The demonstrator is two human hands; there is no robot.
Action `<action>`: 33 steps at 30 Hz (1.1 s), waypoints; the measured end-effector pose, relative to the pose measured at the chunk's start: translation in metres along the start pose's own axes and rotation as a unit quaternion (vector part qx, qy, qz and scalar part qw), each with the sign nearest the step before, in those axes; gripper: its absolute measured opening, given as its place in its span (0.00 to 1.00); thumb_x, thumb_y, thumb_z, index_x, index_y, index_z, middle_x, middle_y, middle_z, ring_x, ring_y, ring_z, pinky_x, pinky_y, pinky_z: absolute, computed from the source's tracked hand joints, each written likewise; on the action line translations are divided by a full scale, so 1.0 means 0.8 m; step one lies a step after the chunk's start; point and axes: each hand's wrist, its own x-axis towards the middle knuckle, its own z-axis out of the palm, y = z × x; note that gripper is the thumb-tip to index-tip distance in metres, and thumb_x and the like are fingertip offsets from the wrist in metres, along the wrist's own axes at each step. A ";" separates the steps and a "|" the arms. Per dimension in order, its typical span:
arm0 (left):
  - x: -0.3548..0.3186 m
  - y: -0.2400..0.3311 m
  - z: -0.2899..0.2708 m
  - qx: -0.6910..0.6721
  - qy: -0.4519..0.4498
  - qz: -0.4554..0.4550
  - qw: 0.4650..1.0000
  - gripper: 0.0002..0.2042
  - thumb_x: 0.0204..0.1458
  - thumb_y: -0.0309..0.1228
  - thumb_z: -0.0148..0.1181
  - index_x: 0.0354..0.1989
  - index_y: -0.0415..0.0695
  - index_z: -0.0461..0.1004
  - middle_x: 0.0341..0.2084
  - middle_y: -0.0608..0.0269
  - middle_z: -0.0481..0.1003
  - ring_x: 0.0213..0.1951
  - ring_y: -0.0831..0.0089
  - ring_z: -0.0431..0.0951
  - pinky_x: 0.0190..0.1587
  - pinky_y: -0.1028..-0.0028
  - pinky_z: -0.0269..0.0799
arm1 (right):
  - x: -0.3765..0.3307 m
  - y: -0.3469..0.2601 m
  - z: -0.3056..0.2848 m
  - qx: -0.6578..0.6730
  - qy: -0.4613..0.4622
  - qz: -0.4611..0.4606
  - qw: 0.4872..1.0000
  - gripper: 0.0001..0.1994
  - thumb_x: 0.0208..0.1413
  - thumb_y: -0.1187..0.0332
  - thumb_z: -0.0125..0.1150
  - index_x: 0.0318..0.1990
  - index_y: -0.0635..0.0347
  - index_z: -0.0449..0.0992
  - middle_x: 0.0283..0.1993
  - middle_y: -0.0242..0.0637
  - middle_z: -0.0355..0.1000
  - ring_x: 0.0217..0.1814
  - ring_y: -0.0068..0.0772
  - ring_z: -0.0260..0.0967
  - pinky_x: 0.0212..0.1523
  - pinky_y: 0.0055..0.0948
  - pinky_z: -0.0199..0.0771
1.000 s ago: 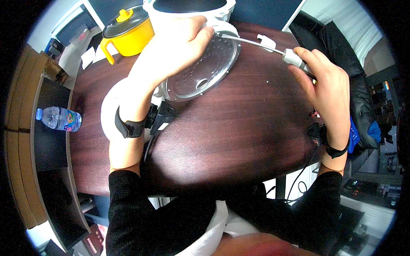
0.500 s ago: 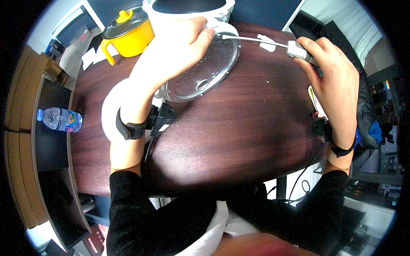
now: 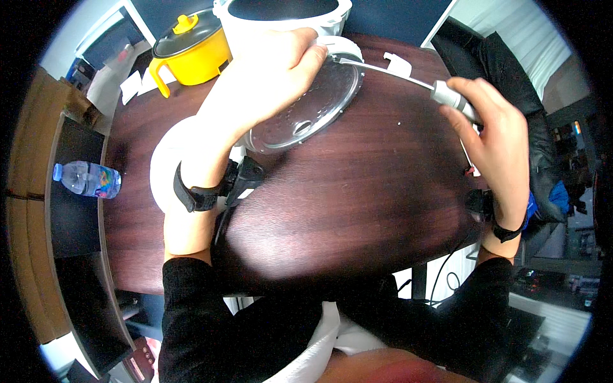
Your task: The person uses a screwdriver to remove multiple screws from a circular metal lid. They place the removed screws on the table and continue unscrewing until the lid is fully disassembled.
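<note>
My right hand is closed around the grey handle of a screwdriver. Its long metal shaft runs left, and its tip meets the upper edge of a round clear-centred lid, beside a white curved part. My left hand is closed over the lid's upper left edge and steadies it, tilted above the table; its fingers are partly hidden behind the hand. Behind stands a white pot-shaped housing with a dark interior. Under my left forearm lies a white rounded piece, largely covered.
A yellow pot with a dark lid stands at the back left of the brown table. Small white pieces lie at the back right. On a dark shelf at the left is a water bottle. A black sofa stands at the right.
My right hand and the screwdriver handle have dropped a little toward me, so the shaft slopes more. The lid and my left hand have shifted very slightly right.
</note>
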 end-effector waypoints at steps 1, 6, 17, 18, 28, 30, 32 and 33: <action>0.001 0.000 0.001 0.003 0.011 0.011 1.000 0.16 0.59 0.39 0.47 0.32 0.36 0.72 0.24 0.44 0.73 0.32 0.51 0.76 0.38 0.60 0.69 | -0.007 0.003 0.010 0.045 0.011 0.008 0.999 0.12 0.50 0.68 0.65 0.41 0.62 0.75 0.34 0.42 0.73 0.31 0.42 0.72 0.31 0.31 0.70; 0.003 -0.008 -0.002 0.014 -0.010 -0.023 1.000 0.17 0.59 0.41 0.49 0.41 0.36 0.72 0.32 0.44 0.75 0.40 0.51 0.75 0.43 0.64 0.68 | -0.039 0.011 0.036 0.349 -0.079 0.187 0.915 0.10 0.59 0.65 0.59 0.40 0.64 0.75 0.27 0.29 0.73 0.25 0.18 0.67 0.23 0.20 0.62; 0.005 -0.003 -0.007 0.022 -0.031 -0.058 0.998 0.20 0.59 0.42 0.50 0.47 0.36 0.73 0.43 0.45 0.75 0.49 0.54 0.73 0.52 0.65 0.66 | -0.042 -0.013 0.084 0.555 -0.149 0.261 0.776 0.13 0.64 0.61 0.51 0.42 0.62 0.75 0.21 0.23 0.63 0.14 0.10 0.54 0.14 0.14 0.49; 0.004 -0.003 -0.007 0.027 -0.025 -0.054 0.998 0.20 0.59 0.42 0.50 0.47 0.36 0.73 0.42 0.45 0.75 0.49 0.54 0.74 0.52 0.65 0.66 | -0.042 -0.015 0.083 0.557 -0.143 0.259 0.776 0.13 0.64 0.61 0.51 0.42 0.62 0.75 0.21 0.23 0.63 0.14 0.10 0.54 0.14 0.14 0.49; 0.006 -0.005 -0.002 0.032 -0.013 -0.022 0.999 0.17 0.60 0.40 0.48 0.40 0.35 0.72 0.30 0.44 0.75 0.38 0.52 0.77 0.40 0.64 0.69 | -0.041 -0.017 0.088 0.477 -0.129 0.206 0.844 0.14 0.65 0.61 0.49 0.44 0.65 0.74 0.22 0.23 0.63 0.15 0.10 0.53 0.15 0.14 0.50; 0.008 -0.006 0.001 0.032 -0.013 -0.016 0.999 0.16 0.60 0.39 0.48 0.37 0.35 0.72 0.27 0.45 0.74 0.35 0.51 0.77 0.37 0.63 0.69 | -0.039 -0.012 0.084 0.390 -0.097 0.177 0.898 0.11 0.60 0.62 0.56 0.40 0.63 0.75 0.22 0.33 0.67 0.18 0.23 0.62 0.19 0.25 0.59; 0.007 -0.011 0.004 0.034 0.005 0.001 0.999 0.16 0.60 0.39 0.48 0.35 0.36 0.71 0.25 0.45 0.73 0.32 0.51 0.76 0.35 0.62 0.68 | -0.031 -0.010 0.076 0.298 -0.052 0.132 0.944 0.10 0.57 0.63 0.60 0.38 0.61 0.75 0.23 0.40 0.70 0.20 0.35 0.67 0.22 0.32 0.64; 0.006 -0.011 0.003 0.035 0.006 -0.001 0.999 0.16 0.60 0.39 0.48 0.35 0.36 0.71 0.25 0.45 0.73 0.32 0.51 0.76 0.35 0.62 0.68 | -0.025 -0.011 0.070 0.249 -0.022 0.105 0.963 0.10 0.56 0.64 0.61 0.38 0.61 0.75 0.24 0.42 0.70 0.21 0.39 0.68 0.23 0.34 0.66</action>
